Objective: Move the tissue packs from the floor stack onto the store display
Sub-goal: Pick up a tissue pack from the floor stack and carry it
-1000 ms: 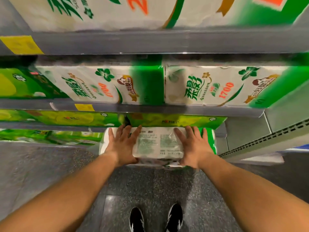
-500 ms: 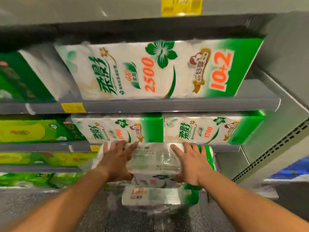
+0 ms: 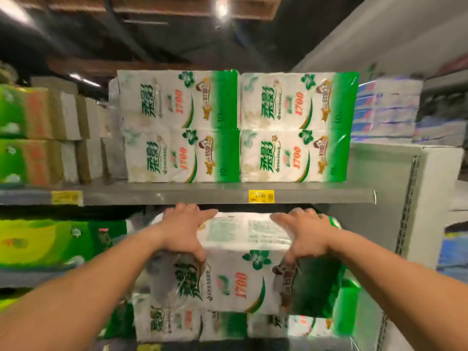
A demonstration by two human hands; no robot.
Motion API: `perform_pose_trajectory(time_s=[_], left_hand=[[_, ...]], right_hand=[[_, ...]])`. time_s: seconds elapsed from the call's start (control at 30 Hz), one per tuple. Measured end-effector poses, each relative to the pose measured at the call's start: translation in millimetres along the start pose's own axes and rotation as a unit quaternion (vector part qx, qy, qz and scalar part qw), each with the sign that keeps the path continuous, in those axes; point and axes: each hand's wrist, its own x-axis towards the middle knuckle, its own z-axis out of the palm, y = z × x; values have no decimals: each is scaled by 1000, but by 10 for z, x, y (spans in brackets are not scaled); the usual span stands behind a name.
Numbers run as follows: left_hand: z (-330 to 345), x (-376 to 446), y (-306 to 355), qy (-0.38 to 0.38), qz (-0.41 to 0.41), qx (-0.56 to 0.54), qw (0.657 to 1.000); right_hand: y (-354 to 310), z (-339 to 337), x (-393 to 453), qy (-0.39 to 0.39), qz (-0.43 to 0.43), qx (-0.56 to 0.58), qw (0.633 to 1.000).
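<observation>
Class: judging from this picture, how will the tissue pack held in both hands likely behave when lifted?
The tissue pack is probably light for its bulk, since spread palms alone carry it. Its glossy plastic wrap looks slippery and soft, so the left hand and right hand may dent it.

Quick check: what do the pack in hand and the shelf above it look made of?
Held tissue pack: thin glossy plastic film, judging by the wrinkles and glare, apparently over soft rolls. Shelf edge: flat grey, likely painted metal, with a yellow price tag, probably paper.
</observation>
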Motion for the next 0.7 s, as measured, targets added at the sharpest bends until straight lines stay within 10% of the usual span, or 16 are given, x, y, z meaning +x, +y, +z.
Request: perform_pose_trajectory(time_s=[0.47, 0.7], left_hand=[[-1767, 511, 806, 352, 9, 64, 934], [-1622, 1235, 1076, 345, -19, 64, 936]], right_hand=[[903, -1701, -521, 340, 71, -96, 933], [1573, -1600, 86, 347, 56, -106, 930]])
